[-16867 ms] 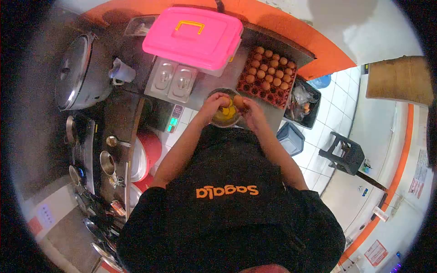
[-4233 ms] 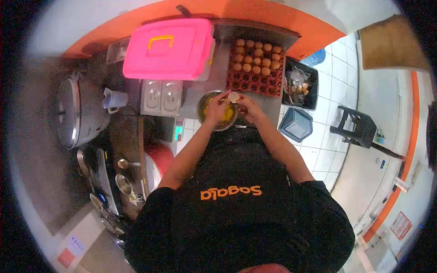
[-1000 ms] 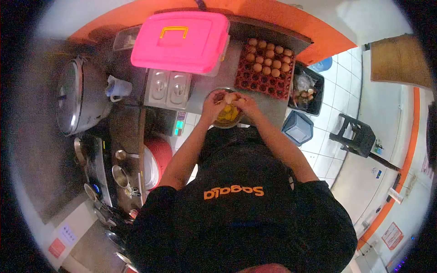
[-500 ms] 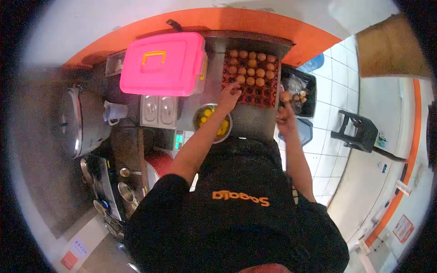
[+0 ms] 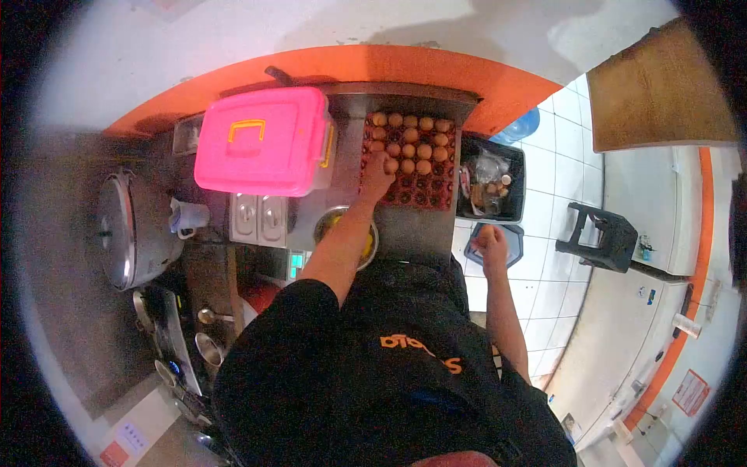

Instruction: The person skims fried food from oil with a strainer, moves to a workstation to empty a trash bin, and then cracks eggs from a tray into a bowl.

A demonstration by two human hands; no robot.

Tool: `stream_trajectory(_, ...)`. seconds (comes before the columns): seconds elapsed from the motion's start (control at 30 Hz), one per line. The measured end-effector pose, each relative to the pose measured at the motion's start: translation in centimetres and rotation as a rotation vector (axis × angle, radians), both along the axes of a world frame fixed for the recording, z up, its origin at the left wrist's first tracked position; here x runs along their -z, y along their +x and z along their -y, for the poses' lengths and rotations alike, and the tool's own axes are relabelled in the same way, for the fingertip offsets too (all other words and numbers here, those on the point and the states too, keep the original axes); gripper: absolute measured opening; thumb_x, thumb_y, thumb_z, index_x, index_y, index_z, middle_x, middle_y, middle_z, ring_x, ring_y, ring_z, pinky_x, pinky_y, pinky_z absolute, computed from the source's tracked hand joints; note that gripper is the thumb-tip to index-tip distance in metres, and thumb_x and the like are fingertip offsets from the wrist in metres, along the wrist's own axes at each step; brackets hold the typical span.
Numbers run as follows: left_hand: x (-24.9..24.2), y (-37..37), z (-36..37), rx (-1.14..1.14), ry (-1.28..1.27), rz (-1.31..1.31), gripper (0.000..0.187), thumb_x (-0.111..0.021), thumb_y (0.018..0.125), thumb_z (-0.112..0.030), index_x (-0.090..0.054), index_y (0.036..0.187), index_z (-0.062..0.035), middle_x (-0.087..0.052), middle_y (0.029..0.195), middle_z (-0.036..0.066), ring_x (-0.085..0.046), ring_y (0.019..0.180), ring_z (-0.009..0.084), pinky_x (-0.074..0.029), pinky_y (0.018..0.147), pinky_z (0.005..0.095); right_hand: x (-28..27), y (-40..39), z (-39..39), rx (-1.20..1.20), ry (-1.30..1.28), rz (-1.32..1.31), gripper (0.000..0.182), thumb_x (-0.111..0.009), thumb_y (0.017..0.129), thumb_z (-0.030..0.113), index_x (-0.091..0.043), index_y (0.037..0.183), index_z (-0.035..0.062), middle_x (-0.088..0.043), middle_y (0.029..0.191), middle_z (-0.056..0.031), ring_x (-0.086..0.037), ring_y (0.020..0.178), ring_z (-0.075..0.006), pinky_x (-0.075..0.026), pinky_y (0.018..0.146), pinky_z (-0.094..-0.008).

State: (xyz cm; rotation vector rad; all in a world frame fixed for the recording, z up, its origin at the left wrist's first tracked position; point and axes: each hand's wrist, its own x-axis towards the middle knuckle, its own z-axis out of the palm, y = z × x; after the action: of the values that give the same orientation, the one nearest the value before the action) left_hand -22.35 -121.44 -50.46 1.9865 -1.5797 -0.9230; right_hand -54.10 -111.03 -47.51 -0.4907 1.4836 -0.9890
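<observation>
On the counter, my left hand (image 5: 378,173) reaches into the red egg tray (image 5: 442,194), its fingers closed at a brown egg (image 5: 391,166) on the near left of the remaining eggs. My left forearm crosses over a metal bowl (image 5: 376,253) and hides much of it; yellow yolk (image 5: 366,246) shows inside. Off the counter's right side, my right hand (image 5: 489,240) hangs above a grey lid-like piece (image 5: 513,243) with its fingers curled in. No object shows in it. A black bin (image 5: 510,210) with a plastic bag and eggshells (image 5: 498,189) stands beyond that hand.
A pink lidded box (image 5: 261,140) stands left of the tray, with metal lidded containers (image 5: 259,218) below it. Further left are a large pot (image 5: 144,229), a jug (image 5: 188,216) and a stove (image 5: 183,342). A black stool (image 5: 597,237) stands on the tiled floor.
My right hand has drawn back from the bin, and the eggshell it held is gone from it. My left hand has moved in onto the eggs in the tray.
</observation>
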Motion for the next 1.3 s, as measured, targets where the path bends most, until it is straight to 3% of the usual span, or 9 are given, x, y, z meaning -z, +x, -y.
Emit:
stream_trajectory(0.03, 0.2, 0.2, 0.0, 0.005, -0.005, 0.002, 0.055, -0.066, 0.065, -0.008, -0.041, 0.113, -0.0035, -0.042, 0.111, 0.017, -0.044, 0.105, 0.0333, -0.04, 0.086, 0.0395, 1.7, 0.3, 0.5, -0.055, 0.025, 0.06, 0.033, -0.056, 0.082, 0.022, -0.045, 0.107, 0.0043, -0.053, 0.088, -0.0097, -0.059, 0.066, -0.0205, -0.053, 0.053, -0.0309)
stream_trajectory(0.13, 2.9, 0.6, -1.2, -0.12, -0.045, -0.082, 0.052, -0.068, 0.065, -0.01, -0.041, 0.108, -0.0019, -0.044, 0.107, 0.016, -0.045, 0.103, 0.0298, -0.041, 0.085, 0.0359, -3.4, 5.5, 2.3, -0.151, 0.003, 0.038, 0.033, -0.057, 0.081, 0.021, -0.05, 0.109, 0.004, -0.054, 0.096, -0.01, -0.057, 0.07, -0.0165, -0.05, 0.055, -0.0292)
stream_trajectory(0.2, 4.0, 0.5, -2.8, -0.252, -0.216, -0.428, 0.048, -0.069, 0.066, -0.012, -0.041, 0.103, -0.0022, -0.046, 0.101, 0.013, -0.047, 0.099, 0.0233, -0.042, 0.083, 0.0329, -6.2, 9.4, 3.6, -0.222, 0.019, -0.014, 0.034, -0.058, 0.08, 0.02, -0.052, 0.109, 0.0036, -0.054, 0.098, -0.0098, -0.056, 0.073, -0.0162, -0.049, 0.059, -0.0291)
stream_trajectory(0.27, -0.2, 0.2, -5.4, -0.248, -0.222, -0.569, 0.047, -0.069, 0.066, -0.011, -0.04, 0.102, -0.0021, -0.047, 0.099, 0.011, -0.048, 0.096, 0.0209, -0.044, 0.081, 0.031, -6.6, 13.0, 4.1, -0.343, -0.602, -0.384, 0.037, -0.06, 0.077, 0.02, -0.052, 0.109, 0.0021, -0.053, 0.097, -0.0108, -0.054, 0.08, -0.0207, -0.045, 0.069, -0.03)
stream_trajectory(0.37, -7.7, -0.4, -9.2, -0.258, -0.277, -0.768, 0.047, -0.069, 0.066, -0.009, -0.04, 0.102, -0.0026, -0.048, 0.096, 0.009, -0.051, 0.089, 0.0171, -0.045, 0.076, 0.0281, -12.0, 18.2, 3.3, -0.416, -0.821, -0.606, 0.039, -0.061, 0.074, 0.017, -0.052, 0.109, 0.0022, -0.051, 0.095, -0.0126, -0.051, 0.088, -0.0258, -0.041, 0.079, -0.031)
stream_trajectory(0.8, -6.8, 5.5, -17.4, -0.429, -0.336, -0.636, 0.045, -0.071, 0.064, -0.007, -0.044, 0.099, -0.0029, -0.052, 0.093, 0.009, -0.054, 0.085, 0.0156, -0.048, 0.071, 0.028, -10.3, 25.0, -0.9, -0.79, -0.896, -0.598, 0.039, -0.061, 0.073, 0.016, -0.052, 0.109, 0.0045, -0.049, 0.096, -0.0142, -0.051, 0.088, -0.0293, -0.042, 0.078, -0.0336)
stream_trajectory(0.97, -8.7, 6.8, -19.1, -0.476, -0.276, -0.662, 0.047, -0.072, 0.063, -0.007, -0.044, 0.101, -0.004, -0.053, 0.095, 0.009, -0.054, 0.088, 0.0175, -0.046, 0.077, 0.029, -6.9, 24.1, -0.9, -0.701, -0.535, 0.003, 0.034, -0.063, 0.072, 0.015, -0.056, 0.104, 0.0044, -0.055, 0.096, -0.0106, -0.055, 0.084, -0.0232, -0.046, 0.073, -0.0322)
stream_trajectory(1.07, -9.2, 7.6, -19.7, -0.415, -0.29, -0.526, 0.046, -0.072, 0.064, -0.011, -0.046, 0.101, -0.0048, -0.054, 0.097, 0.009, -0.054, 0.09, 0.0188, -0.044, 0.081, 0.0307, -7.8, 25.3, -0.8, -0.944, -0.173, -0.103, 0.036, -0.066, 0.069, 0.019, -0.058, 0.102, 0.0049, -0.06, 0.091, -0.0087, -0.057, 0.08, -0.0189, -0.047, 0.072, -0.0307)
stream_trajectory(1.3, -9.3, 8.7, -21.1, -0.344, -0.252, -0.598, 0.042, -0.07, 0.065, -0.013, -0.05, 0.101, -0.0037, -0.054, 0.098, 0.009, -0.054, 0.088, 0.0161, -0.046, 0.077, 0.0295, -6.4, 26.3, -1.4, -1.082, -0.302, -0.273, 0.044, -0.066, 0.066, 0.028, -0.059, 0.103, 0.0046, -0.063, 0.091, -0.0115, -0.059, 0.083, -0.0193, -0.046, 0.075, -0.03)
